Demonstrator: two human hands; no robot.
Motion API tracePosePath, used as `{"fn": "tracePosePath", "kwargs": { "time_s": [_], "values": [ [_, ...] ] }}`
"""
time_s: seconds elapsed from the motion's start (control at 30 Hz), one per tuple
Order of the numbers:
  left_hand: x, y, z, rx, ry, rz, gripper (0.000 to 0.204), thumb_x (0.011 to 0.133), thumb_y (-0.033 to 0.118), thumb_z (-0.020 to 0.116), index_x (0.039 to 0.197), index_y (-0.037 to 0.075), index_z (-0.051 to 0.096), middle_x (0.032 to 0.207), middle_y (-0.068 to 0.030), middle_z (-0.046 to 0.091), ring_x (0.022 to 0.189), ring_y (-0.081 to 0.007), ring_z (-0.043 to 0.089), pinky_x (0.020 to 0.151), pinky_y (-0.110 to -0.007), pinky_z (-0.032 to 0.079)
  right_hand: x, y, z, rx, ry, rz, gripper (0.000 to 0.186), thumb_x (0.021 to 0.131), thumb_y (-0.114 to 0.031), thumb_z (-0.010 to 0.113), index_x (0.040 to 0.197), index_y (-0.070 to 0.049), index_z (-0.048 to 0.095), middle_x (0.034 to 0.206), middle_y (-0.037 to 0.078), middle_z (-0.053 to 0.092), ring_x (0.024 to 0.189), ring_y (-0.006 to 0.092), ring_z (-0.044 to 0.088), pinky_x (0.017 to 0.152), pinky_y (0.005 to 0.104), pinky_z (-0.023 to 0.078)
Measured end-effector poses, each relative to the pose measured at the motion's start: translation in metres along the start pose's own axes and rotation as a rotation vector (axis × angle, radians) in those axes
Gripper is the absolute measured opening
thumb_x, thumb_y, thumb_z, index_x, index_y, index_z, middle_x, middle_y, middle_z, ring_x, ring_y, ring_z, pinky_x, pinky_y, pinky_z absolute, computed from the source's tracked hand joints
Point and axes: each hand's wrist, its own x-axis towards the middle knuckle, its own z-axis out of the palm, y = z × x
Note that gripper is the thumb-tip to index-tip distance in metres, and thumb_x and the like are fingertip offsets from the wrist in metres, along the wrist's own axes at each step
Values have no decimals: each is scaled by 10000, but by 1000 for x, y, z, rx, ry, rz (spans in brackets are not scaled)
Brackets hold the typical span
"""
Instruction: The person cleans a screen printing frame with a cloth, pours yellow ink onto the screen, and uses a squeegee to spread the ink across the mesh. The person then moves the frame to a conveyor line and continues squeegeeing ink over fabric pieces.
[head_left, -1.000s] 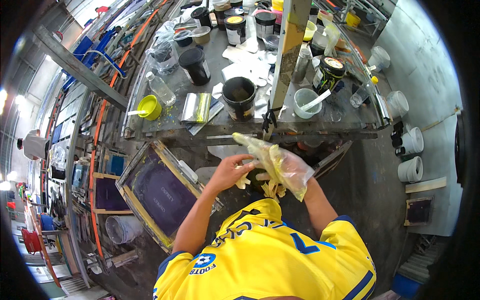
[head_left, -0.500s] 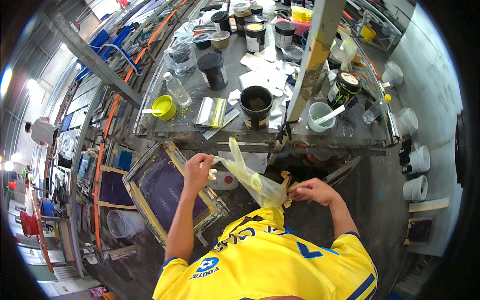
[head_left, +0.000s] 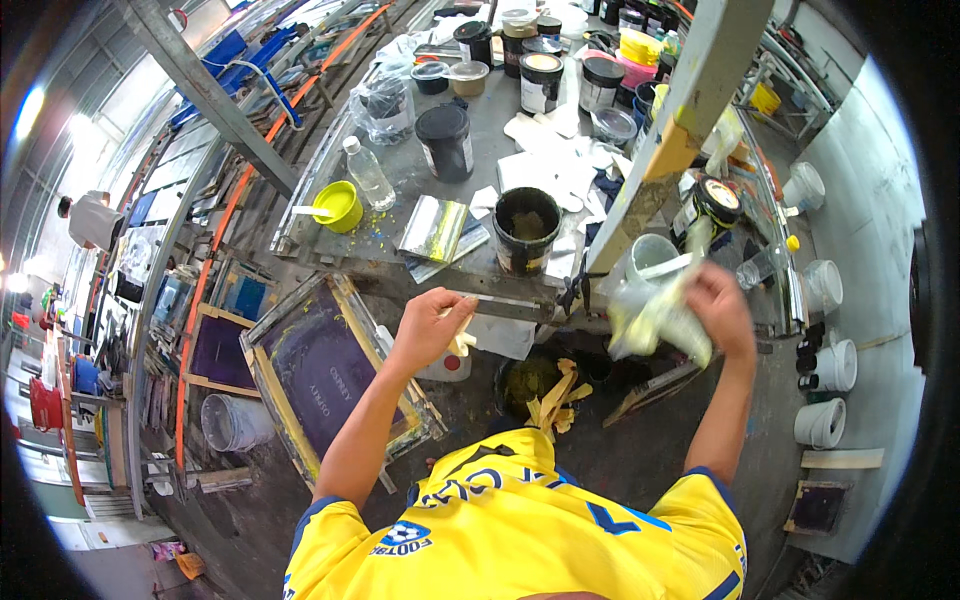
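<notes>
My left hand is closed in a pinch in front of the bench, with a crumpled pale yellow strip in its fingers. Out to the right, my right hand grips a clear plastic bag smeared with yellow; the bag is blurred by motion. It hangs in front of the bench's edge, partly over a translucent tub with a white stick. Below, between my hands, a dark bin stands on the floor, with crumpled yellowish tape strips over its rim.
On the grey bench are an open black tub, a yellow-green cup, a clear bottle and several ink tubs. A metal post rises at its front edge. A framed screen leans at left.
The plastic bag has left my left hand and swung up to the right in my right hand. My left hand has shifted slightly right. The bin below has come into view.
</notes>
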Motion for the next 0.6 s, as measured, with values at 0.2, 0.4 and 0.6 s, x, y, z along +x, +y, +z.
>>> {"fn": "tracePosePath", "kwargs": {
  "time_s": [0.2, 0.4, 0.6],
  "values": [
    [8, 1, -3, 30, -6, -126, 329, 968, 296, 630, 882, -7, 726, 696, 4, 621, 654, -55, 516, 571, -267, 407, 191, -5, -27, -469, 472, -481, 258, 940, -184, 599, 1121, -3, 625, 892, 96, 677, 804, 179, 622, 736, 328, 495],
    [-84, -40, -38, 56, 312, -368, 309, 970, 277, 606, 936, 1, 741, 729, -16, 659, 656, -79, 534, 596, -286, 430, 223, -64, 95, -471, -28, -526, 199, 842, -179, 725, 993, -50, 741, 766, 175, 703, 668, 275, 688, 637, 367, 533],
    [-227, -107, -44, -370, 808, -685, 290, 1000, 263, 584, 915, 30, 734, 683, 64, 505, 630, -32, 445, 549, -237, 348, 237, -34, 213, -1207, -699, -637, 148, 808, -117, 630, 836, -3, 720, 861, 199, 713, 805, 362, 697, 710, 435, 573]
  ]
}}
